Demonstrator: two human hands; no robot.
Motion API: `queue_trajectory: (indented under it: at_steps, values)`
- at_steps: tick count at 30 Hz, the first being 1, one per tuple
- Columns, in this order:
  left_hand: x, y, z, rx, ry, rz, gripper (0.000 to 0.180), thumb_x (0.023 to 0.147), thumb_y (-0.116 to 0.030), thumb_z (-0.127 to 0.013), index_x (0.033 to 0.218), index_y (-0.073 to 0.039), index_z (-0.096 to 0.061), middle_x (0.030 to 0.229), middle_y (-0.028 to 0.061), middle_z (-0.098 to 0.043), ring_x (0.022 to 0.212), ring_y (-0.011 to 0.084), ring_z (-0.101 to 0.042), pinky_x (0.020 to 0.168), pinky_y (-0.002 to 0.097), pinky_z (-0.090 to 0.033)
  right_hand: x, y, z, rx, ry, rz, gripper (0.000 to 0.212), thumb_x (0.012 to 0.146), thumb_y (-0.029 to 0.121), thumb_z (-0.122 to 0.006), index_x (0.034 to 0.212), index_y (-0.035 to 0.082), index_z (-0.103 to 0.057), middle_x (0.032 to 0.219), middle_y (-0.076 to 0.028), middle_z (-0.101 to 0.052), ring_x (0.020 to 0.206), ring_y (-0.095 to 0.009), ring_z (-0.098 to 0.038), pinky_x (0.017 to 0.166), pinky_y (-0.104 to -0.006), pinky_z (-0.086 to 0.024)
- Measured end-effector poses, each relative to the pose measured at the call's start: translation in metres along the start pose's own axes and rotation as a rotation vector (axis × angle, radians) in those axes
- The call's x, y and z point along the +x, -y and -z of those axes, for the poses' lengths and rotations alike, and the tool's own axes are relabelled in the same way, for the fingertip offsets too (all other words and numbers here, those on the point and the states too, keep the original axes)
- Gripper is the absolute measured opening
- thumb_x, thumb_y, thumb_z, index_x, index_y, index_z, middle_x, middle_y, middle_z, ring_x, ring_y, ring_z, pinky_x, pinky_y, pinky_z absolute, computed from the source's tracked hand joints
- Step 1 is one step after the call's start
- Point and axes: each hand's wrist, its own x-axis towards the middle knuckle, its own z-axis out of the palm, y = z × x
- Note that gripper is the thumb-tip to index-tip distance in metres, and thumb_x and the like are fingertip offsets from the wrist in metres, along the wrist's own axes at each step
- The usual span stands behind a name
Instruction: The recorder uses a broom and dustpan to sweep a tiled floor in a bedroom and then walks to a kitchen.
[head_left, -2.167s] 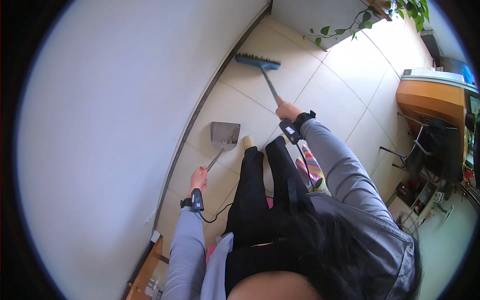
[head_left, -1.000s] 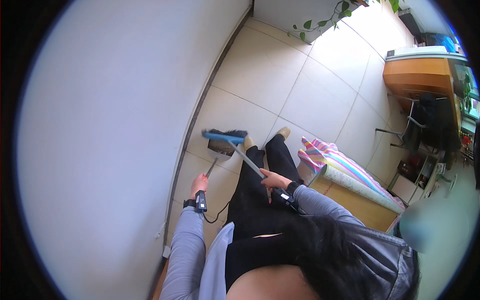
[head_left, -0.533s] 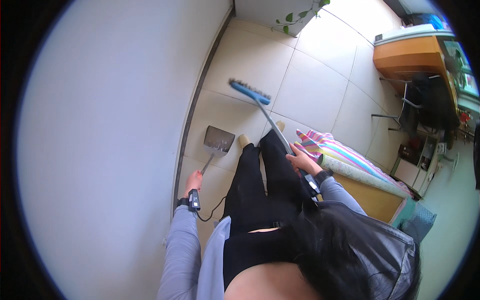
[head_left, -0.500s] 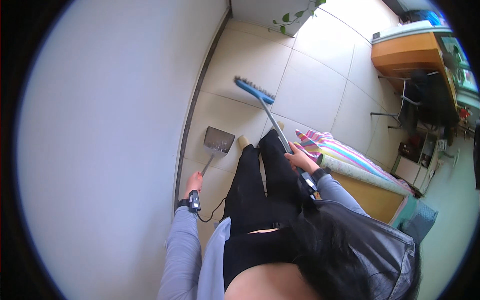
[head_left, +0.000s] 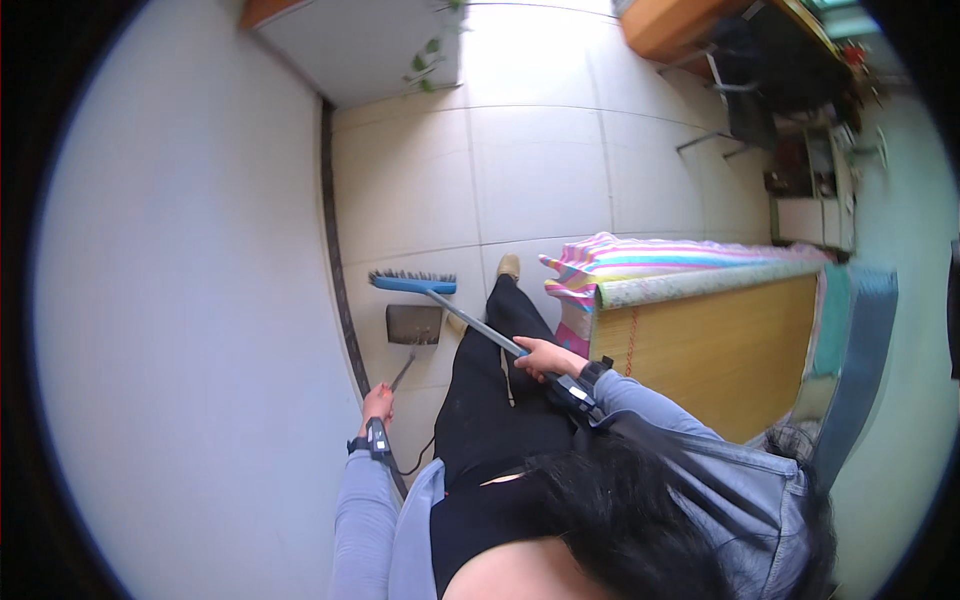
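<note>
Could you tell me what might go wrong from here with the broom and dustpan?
The broom head sits just beyond the dustpan, so a hard stroke might push dirt past the pan. The left hand holds the pan's long handle from afar, so it may tip. The wall beside it cramps the stroke.

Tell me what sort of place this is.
Probably a room in a home, maybe a bedroom: a tiled floor, a wood-sided bed with a striped cover, and a potted plant trailing down a white cabinet.
</note>
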Motion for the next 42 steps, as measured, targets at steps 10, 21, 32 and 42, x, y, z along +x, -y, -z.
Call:
queue_trajectory:
  at_steps: [10,21,32,42]
  values:
    - [0.007,-0.155,-0.041,0.241,0.092,-0.055,0.016,0.083,-0.022,-0.048,0.096,-0.014,-0.052,0.050,-0.0007,-0.040,0.037,0.0095,-0.038,0.034,0.0250,-0.031,-0.051,-0.020,0.134,0.558,-0.289,0.145,0.018,0.083,0.012,-0.049,0.100,0.008,-0.043,0.067,0.000,-0.044,0.048,-0.005,-0.039,0.039,-0.0171,-0.032]
    - [0.003,-0.340,-0.124,0.670,0.002,-0.385,0.033,0.078,-0.015,-0.050,0.110,-0.010,-0.052,0.063,0.0047,-0.055,0.052,0.0114,-0.052,0.048,0.0273,-0.042,-0.074,-0.073,0.407,0.826,-0.716,0.207,0.055,0.084,0.010,-0.045,0.132,0.017,-0.018,0.057,-0.002,-0.040,0.043,-0.009,-0.038,0.035,-0.0222,-0.034]
    - [0.027,-0.477,-0.206,1.032,-0.063,-0.541,0.033,0.079,-0.026,-0.049,0.109,-0.014,-0.053,0.076,0.0123,-0.061,0.059,0.0209,-0.059,0.054,0.0309,-0.046,0.007,-0.092,0.502,1.026,-0.467,0.229,0.026,0.083,0.005,-0.045,0.103,0.008,-0.028,0.059,-0.005,-0.046,0.043,-0.011,-0.046,0.037,-0.0249,-0.038]
    - [0.005,-0.581,-0.256,1.333,0.074,-0.412,0.036,0.075,-0.021,-0.048,0.110,-0.020,-0.052,0.090,0.0079,-0.061,0.075,0.0217,-0.061,0.062,0.0326,-0.049,-0.103,0.009,0.336,1.132,-0.597,0.072,0.062,0.083,0.006,-0.044,0.135,0.020,-0.013,0.057,0.001,-0.039,0.042,-0.005,-0.035,0.035,-0.0199,-0.032]
